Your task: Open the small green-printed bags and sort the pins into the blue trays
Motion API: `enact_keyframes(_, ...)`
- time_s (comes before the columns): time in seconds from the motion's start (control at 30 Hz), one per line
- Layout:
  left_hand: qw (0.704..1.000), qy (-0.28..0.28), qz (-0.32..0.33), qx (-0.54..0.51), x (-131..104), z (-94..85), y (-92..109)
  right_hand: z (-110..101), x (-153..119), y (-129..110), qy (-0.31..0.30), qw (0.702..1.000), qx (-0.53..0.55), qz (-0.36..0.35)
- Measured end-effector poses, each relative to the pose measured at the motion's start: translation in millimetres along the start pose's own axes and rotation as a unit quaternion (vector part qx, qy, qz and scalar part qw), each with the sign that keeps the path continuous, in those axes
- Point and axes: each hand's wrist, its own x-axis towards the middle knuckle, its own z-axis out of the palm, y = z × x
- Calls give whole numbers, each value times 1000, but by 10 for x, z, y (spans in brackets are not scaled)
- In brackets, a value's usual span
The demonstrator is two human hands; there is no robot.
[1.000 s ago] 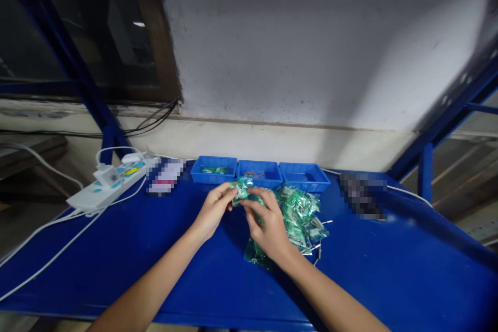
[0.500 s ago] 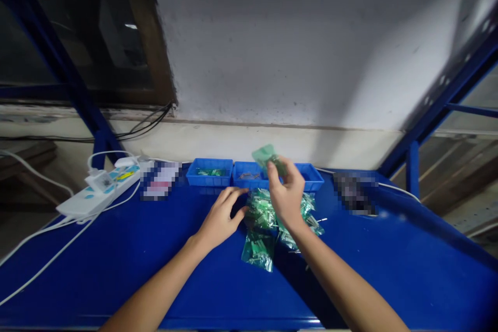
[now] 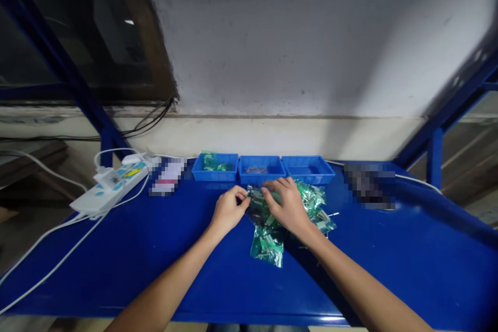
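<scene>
A pile of small green plastic bags (image 3: 315,194) filled with slim pale pieces lies on the blue table. My left hand (image 3: 229,209) is at the pile's left side, thumb and forefinger pinched together on the edge of one bag (image 3: 257,207). Over the top of the same pile is my right hand (image 3: 288,205), palm down with its fingers apart; its fingertips are near the bags, and I see nothing held in them. One more bag (image 3: 267,246) lies at the front of the pile, partly covered by others.
Three blue trays stand in a row behind the pile: the left tray (image 3: 215,174) has green bags in it, the middle tray (image 3: 262,172) small loose pieces. A white power strip (image 3: 105,192) with cables is at the left. Blurred items lie at both sides.
My right hand has come down from above the trays to the pile. The green bag it held is out of it, and a bag now sticks up in the left tray. The left hand's fingers have closed.
</scene>
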Motion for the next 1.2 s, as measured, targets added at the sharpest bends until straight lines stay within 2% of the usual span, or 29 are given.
enact_keyframes(0.1, 994, 66, 54, -71, -42, -74, 45, -51, -87, -54, -16, 995, 68, 75)
enact_keyframes(0.2, 981, 104, 158, -38, -131, -117, 109, -39, -82, -204, -63, 958, 220, 173)
enact_keyframes(0.3, 964, 85, 250, 11, -199, -116, 123, 24, -84, -278, -52, 905, 351, 236)
enact_keyframes(0.4, 953, 57, 292, 47, -220, -93, 113, 88, -110, -238, 12, 884, 395, 250)
enact_keyframes(0.47, 959, 29, 278, 46, -217, -78, 122, 115, -132, -188, 52, 887, 393, 237)
enact_keyframes(0.53, 973, -2, 232, 9, -208, -67, 143, 124, -151, -150, 87, 903, 365, 207)
enact_keyframes(0.6, 984, -30, 163, -63, -194, -62, 161, 114, -163, -135, 112, 929, 315, 160)
enact_keyframes(0.67, 981, -53, 76, -168, -173, -67, 165, 94, -170, -143, 124, 952, 260, 100)
enact_keyframes(0.77, 935, -84, -58, -340, -133, -99, 151, 71, -182, -178, 126, 969, 214, -1)
enact_keyframes(0.87, 893, -88, -118, -426, -96, -153, 131, 68, -203, -216, 109, 972, 196, -73)
enact_keyframes(0.97, 898, -50, -101, -425, -67, -191, 109, 65, -218, -245, 82, 976, 182, -82)
enact_keyframes(1.07, 923, 21, -55, -381, -58, -189, 88, 47, -212, -269, 46, 982, 174, -53)
enact_keyframes(1.13, 945, 91, -1, -313, -79, -173, 86, 35, -196, -283, 18, 984, 179, -12)
enact_keyframes(1.2, 962, 149, 94, -211, -126, -151, 101, 35, -177, -290, -10, 973, 223, 58)
